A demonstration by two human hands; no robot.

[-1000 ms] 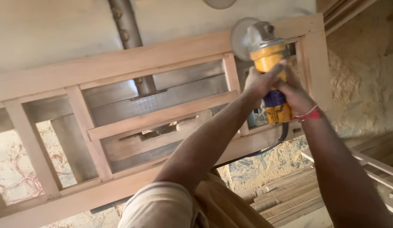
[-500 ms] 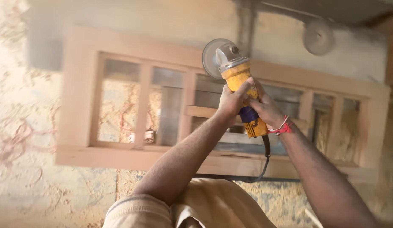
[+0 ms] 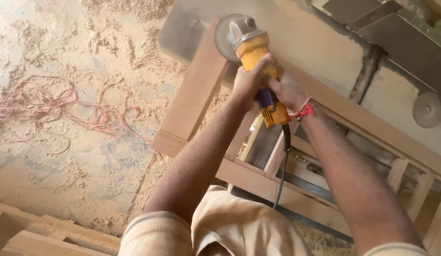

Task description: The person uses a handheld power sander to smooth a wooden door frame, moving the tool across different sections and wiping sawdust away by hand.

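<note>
Grinder (image 3: 258,71): yellow body, both hands clamped on it. Left hand (image 3: 248,80) is wrapped tight round the upper body just behind the grey head; right hand (image 3: 288,92) is closed round the lower body near the blue band, red thread at the wrist. No gap in either grip.

Disc (image 3: 225,33) sits at the top corner of the frame (image 3: 192,99), at or just on the end stile where it meets the long rail. Contact itself can't be confirmed; the disc edge overlaps the wood. Cord (image 3: 283,161) drops from the tail, down past the frame's lower rail.

The frame is a pale wood, multi-pane unit lying flat on a surface (image 3: 320,42) that is grey and dusty.

Progress, as a judgement: the faces in view look evenly pale and smooth, so much of the sanding seems done; the corner under the disc is the spot in hand. Inner bars are mostly hidden by the arms, so I can't tell their state.

Around: sawdust-covered floor (image 3: 87,156), tangled red wire (image 3: 64,106) well left, stacked timber (image 3: 40,234) bottom left, a loose round disc (image 3: 427,110) on the surface far right.
</note>
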